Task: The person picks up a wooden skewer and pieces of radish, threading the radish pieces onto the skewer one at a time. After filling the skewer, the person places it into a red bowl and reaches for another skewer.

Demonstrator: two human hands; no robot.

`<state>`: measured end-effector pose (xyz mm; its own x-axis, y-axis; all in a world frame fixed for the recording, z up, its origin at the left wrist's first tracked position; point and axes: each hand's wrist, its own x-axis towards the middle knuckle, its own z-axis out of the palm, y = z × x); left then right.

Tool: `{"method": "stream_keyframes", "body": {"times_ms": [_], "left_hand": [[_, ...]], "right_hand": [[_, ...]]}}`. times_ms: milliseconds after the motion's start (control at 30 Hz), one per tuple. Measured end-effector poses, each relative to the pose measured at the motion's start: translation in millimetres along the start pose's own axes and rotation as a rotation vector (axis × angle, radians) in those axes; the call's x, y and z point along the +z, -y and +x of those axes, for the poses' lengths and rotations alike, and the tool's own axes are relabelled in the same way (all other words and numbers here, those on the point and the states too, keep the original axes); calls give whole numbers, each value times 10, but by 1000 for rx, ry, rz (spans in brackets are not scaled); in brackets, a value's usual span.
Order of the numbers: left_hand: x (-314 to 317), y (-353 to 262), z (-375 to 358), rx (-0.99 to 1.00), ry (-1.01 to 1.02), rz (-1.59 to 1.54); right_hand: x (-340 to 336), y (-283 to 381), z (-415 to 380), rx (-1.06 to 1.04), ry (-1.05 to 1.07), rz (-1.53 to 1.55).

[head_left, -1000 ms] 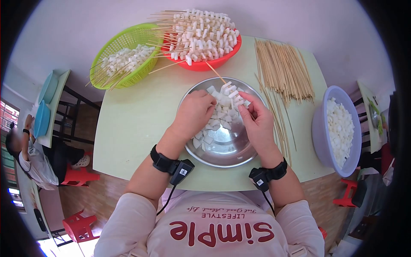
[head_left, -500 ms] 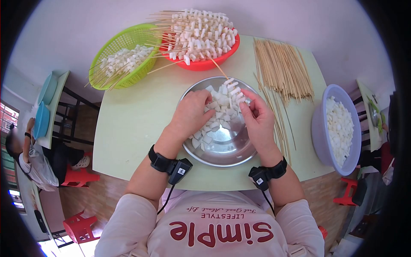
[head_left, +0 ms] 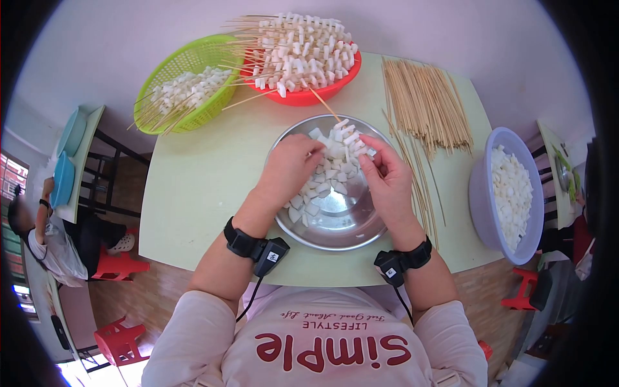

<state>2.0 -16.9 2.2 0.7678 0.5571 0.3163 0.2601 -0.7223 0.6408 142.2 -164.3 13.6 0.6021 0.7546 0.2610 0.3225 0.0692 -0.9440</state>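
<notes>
Head view, one camera only.

Change vs half a second ago: your left hand [head_left: 291, 164] has slid a bit up and right, fingertips now at the white cubes [head_left: 325, 184] heaped in the steel bowl [head_left: 335, 232], just left of the loaded end of the skewer. Your right hand [head_left: 387, 177] has barely moved. The skewer [head_left: 336, 124] has tilted: its bare tip now points further toward the upper left, at the red basket [head_left: 322, 93]. A second ago it sat at nearly this same angle, so it's rocking. My read: you're seating another cube on the stick; skewer is mid-load, not finished.

Hands: right is closed, pinching the skewer at its cube end, centre frame over the bowl. Left is curled, fingers down at the cubes; can't tell whether it actually grips one.

Surroundings: green basket [head_left: 187, 80] upper left with filled skewers, red basket top centre piled with more, bare sticks [head_left: 425, 106] upper right on the worktop [head_left: 193, 187], lilac tub [head_left: 480, 200] of cubes at right edge.

Hard to see: left fingertips and whatever they hold are hidden behind the knuckles. Cube count on the skewer blends into the heap. Skewer's lower end is buried in your right palm. Fisheye edges are black. A person [head_left: 35, 235] at far left is partly cut off.
</notes>
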Motion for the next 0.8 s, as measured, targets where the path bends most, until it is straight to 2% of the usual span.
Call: {"method": "stream_keyframes", "body": {"times_ms": [33,100,133,200,233,300,500,800], "left_hand": [[-5,-5,5,1,1,0],[-24,-21,19,-132,-191,-232],[-31,-13,24,-130,-192,-231],[-47,8,29,-265,-340,-447],[-61,0,36,-264,-341,-446],[-94,-22,50,-295,-429,-662],[-80,65,75,-280,-528,-753],[-69,123,73,-253,-565,-764]], "right_hand": [[0,2,-1,0,-2,0],[-6,3,-1,6,26,-19],[-11,3,-2,4,25,-18],[-16,7,-15,-8,86,-38],[-17,23,-19,-10,86,-37],[-20,67,-24,-43,109,-123],[-16,48,-23,-85,165,-165],[-20,87,-24,-67,206,-205]]}}
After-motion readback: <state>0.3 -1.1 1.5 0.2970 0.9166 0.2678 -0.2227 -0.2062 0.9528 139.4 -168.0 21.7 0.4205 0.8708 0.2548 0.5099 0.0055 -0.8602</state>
